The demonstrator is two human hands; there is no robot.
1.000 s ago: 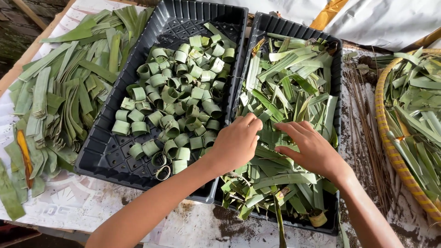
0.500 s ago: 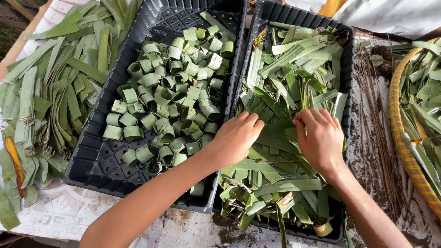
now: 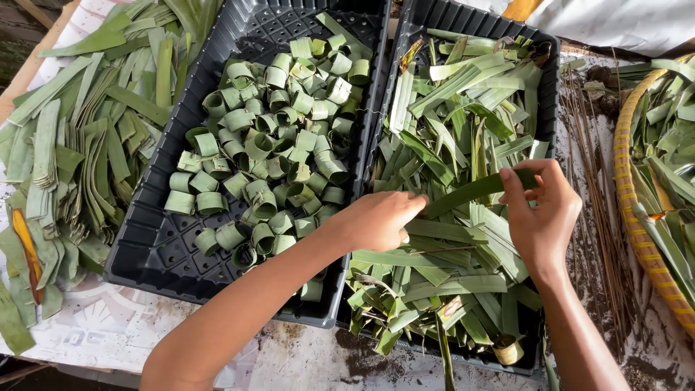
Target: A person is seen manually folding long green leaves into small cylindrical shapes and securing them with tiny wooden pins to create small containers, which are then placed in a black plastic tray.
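Far left, a heap of cut leaves lies spread across the tabletop, with an orange-handled tool by its lower edge. Next along sits a black tray full of little rolled leaf rings. My left hand reaches over that tray's rim into the second black tray, fingers curled shut around the near end of a long leaf strip. The strip runs up and to the right above the loose pile of leaf strips filling that tray. My right hand has the far end pinched between thumb and fingers, so the strip is stretched between both hands. A small leaf ring sits at the tray's lower right corner. Thin brown sticks lie beside the tray, and at the far right, a yellow-rimmed basket holds more leaves.
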